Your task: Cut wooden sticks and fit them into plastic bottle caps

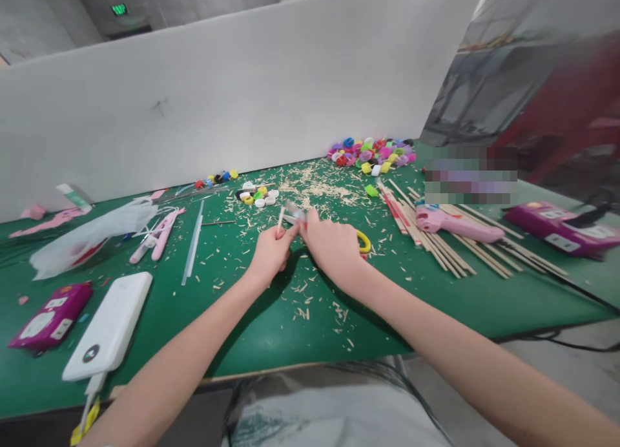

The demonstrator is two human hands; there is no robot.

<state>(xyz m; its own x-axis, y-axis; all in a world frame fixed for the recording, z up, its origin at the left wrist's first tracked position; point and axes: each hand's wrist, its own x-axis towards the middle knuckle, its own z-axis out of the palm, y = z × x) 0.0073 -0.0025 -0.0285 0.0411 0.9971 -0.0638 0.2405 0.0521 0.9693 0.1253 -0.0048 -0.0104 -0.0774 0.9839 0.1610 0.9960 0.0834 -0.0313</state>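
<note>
My left hand [269, 253] is closed around a short wooden stick [281, 218], whose pale end sticks up past the thumb. Close beside it, my right hand [335, 245] grips a pair of scissors [365, 241]; a yellow handle loop shows behind the palm. The metal blades reach toward the stick and are blurred near the fingertips, so I cannot tell whether they touch it. Wood shavings [314, 192] lie scattered over the green table [252, 350] around both hands. Just beyond them is a small group of coloured plastic caps [259, 196].
A larger heap of coloured caps [371, 154] lies by the white partition [232, 104]. To the right are wooden sticks [440, 253], a pink glue gun [455, 226] and a purple pack [562, 227]. A white power bank [109, 324], another purple pack [51, 318] and a plastic bag [92, 230] lie left.
</note>
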